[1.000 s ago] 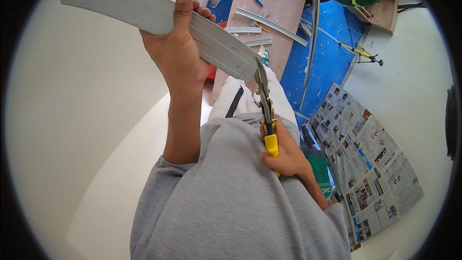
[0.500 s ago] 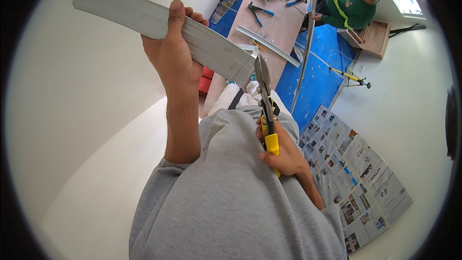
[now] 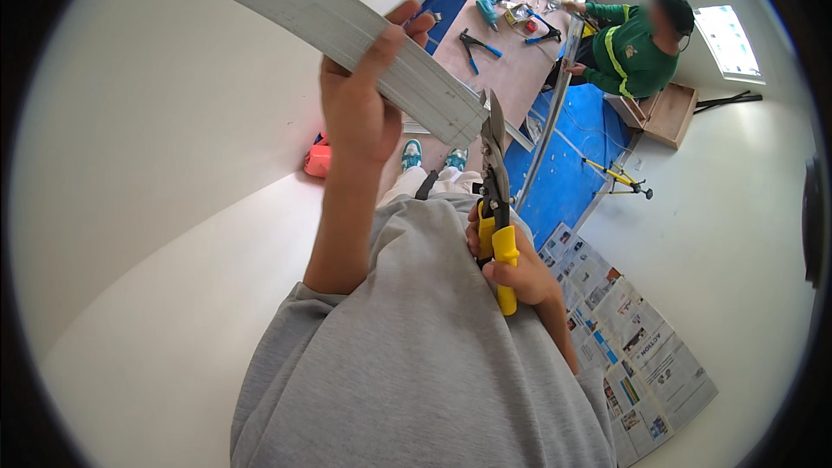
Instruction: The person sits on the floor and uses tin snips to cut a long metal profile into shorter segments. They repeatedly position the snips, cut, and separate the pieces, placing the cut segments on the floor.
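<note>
My left hand [image 3: 360, 108] holds a long pale grey metal channel [image 3: 290, 7], thumb across its face and fingers past its far edge. The channel slants from the upper left down to the middle. In my right hand [image 3: 524, 277] is a pair of tin snips [image 3: 495, 165] with yellow handles, blades pointing up. Those blades stand right at the channel's lower right end. Whether they bite into the metal I cannot tell.
Beyond my feet, a workbench [image 3: 459, 56] carries a teal drill [image 3: 488, 10] and a blue-handled hand riveter [image 3: 475, 48]. A person in green [image 3: 641, 52] handles a long metal profile [image 3: 544, 134]. Newspaper sheets [image 3: 637, 347] lie at right, near a yellow tripod [image 3: 620, 178].
My left hand and the channel have shifted right, and its fingers have loosened and spread somewhat. The snips have also moved slightly right, showing both handles more plainly. The whole view has shifted.
</note>
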Tool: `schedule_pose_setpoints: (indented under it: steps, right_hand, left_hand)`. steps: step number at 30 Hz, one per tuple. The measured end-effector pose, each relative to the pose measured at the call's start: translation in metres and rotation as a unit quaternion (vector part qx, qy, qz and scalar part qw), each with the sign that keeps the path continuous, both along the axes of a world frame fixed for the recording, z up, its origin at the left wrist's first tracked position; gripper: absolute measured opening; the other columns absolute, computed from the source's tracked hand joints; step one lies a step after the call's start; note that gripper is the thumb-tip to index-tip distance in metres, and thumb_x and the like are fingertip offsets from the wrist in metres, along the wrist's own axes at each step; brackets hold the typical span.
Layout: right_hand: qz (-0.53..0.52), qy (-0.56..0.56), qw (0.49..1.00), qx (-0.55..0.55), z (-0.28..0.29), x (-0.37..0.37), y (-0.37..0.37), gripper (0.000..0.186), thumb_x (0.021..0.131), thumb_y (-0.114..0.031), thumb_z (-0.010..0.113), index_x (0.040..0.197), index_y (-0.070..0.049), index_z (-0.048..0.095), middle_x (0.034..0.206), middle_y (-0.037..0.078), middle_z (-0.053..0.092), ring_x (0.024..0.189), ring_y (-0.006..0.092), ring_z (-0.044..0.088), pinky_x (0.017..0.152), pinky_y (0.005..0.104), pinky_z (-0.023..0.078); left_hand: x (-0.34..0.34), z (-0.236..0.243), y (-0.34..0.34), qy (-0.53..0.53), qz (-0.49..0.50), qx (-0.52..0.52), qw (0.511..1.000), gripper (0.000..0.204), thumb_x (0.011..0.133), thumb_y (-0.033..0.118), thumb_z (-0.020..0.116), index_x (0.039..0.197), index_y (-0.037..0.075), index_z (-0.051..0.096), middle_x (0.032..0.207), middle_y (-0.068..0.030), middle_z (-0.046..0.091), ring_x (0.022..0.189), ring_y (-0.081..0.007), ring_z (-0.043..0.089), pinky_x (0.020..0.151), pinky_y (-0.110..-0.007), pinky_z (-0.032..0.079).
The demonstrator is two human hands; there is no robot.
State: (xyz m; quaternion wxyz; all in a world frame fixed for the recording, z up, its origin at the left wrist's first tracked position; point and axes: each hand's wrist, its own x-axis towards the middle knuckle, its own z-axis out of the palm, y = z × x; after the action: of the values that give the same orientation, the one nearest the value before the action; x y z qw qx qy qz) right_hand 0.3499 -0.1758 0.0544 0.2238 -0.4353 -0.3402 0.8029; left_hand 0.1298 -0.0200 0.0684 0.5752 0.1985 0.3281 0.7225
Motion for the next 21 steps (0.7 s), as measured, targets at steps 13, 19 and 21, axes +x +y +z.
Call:
schedule_pose_setpoints:
  steps: [13,19,21]
  right_hand:
    - [0.030,0.328,0.917,-0.223,-0.014,0.002,0.023,0.088,0.062,-0.050,0.074,0.133,-0.003,0.049,0.101,0.008,0.056,0.093,0.0207,0.058,0.089,0.0351,0.046]
    - [0.018,0.308,0.919,-0.246,-0.003,-0.010,0.025,0.086,0.066,-0.049,0.075,0.133,-0.003,0.049,0.101,0.008,0.056,0.094,0.0212,0.058,0.089,0.0350,0.046]
    - [0.009,0.257,0.945,-0.203,0.000,-0.013,0.026,0.083,0.069,-0.046,0.075,0.134,-0.003,0.048,0.101,0.008,0.055,0.095,0.0206,0.058,0.089,0.0354,0.046]
  left_hand:
    - [-0.002,-0.002,0.023,0.099,-0.053,-0.081,0.990,0.050,0.091,0.002,0.062,0.137,0.009,0.045,0.104,-0.0119,0.058,0.092,-0.0220,0.060,0.083,-0.039,0.054]
    - [-0.005,-0.004,0.036,0.096,-0.014,-0.110,0.989,0.034,0.092,0.001,0.065,0.120,0.007,0.047,0.106,-0.0119,0.054,0.085,-0.0173,0.058,0.072,-0.034,0.053]
    - [-0.007,0.000,0.032,0.055,-0.003,-0.113,0.992,0.041,0.094,0.003,0.064,0.131,0.007,0.047,0.109,-0.0137,0.055,0.088,-0.0195,0.060,0.075,-0.036,0.055]
